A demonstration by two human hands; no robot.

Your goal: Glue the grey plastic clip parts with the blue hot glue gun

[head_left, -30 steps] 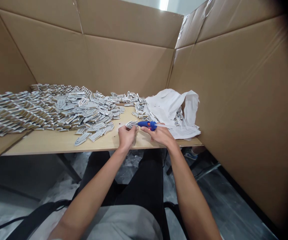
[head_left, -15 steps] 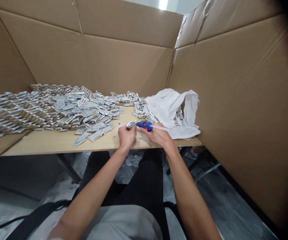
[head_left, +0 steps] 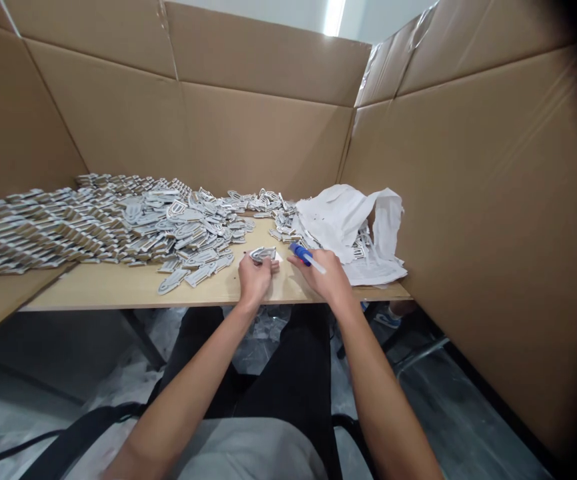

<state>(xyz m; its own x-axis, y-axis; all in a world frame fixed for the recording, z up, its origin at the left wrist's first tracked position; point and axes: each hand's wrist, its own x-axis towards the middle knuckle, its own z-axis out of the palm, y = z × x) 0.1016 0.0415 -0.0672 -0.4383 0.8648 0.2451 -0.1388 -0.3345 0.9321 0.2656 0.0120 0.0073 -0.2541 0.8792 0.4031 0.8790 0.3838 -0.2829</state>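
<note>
Pinched in my left hand (head_left: pixel 255 280) is a small grey-and-white flat piece (head_left: pixel 263 253) with a rounded end, held just above the table. My right hand (head_left: pixel 329 275) is wrapped round a blue glue gun (head_left: pixel 300 253). A translucent glue stick (head_left: pixel 318 265) juts from the gun's rear, over the hand. The gun's front end is a short way right of the piece, apart from it. Left of my hands, similar grey-and-white pieces (head_left: pixel 201 233) lie in a loose heap on the wooden table (head_left: pixel 133 287).
Interlocked rows of such pieces (head_left: pixel 43 230) are stacked high at the left. Crumpled white sheeting (head_left: pixel 333 213) covers more pieces on the right. Tall cardboard walls (head_left: pixel 268 133) enclose the table's back and sides. A shoe (head_left: pixel 387 320) shows beneath the table.
The glue gun has moved away from the piece to the right and turned in my right hand. My left hand still holds the piece, now tilted differently. The view has shifted slightly.
</note>
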